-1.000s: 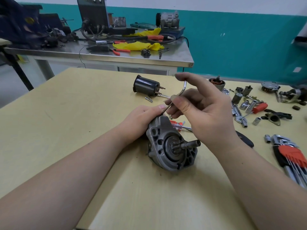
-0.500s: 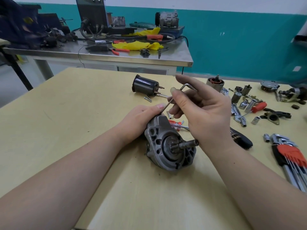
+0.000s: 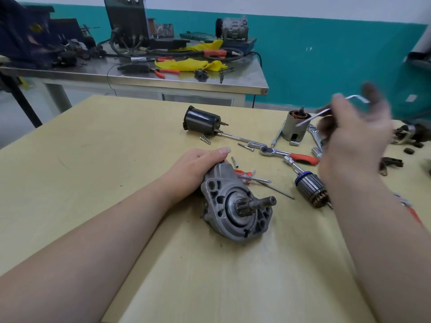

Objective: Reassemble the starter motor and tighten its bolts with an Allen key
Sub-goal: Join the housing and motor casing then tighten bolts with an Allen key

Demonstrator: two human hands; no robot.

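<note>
- My left hand (image 3: 198, 169) grips the grey cast-aluminium starter motor nose housing (image 3: 235, 206), which lies on the pale yellow wooden worktop (image 3: 93, 171), pinion shaft toward me.
- My right hand (image 3: 352, 141), blurred, is raised over the worktop's right side, pinching the bent silver Allen key (image 3: 326, 111).
- The blue-banded dark armature (image 3: 311, 188) lies right of the housing, apart from it.
- Bare worktop spans from the housing to the near and left edges.
</note>
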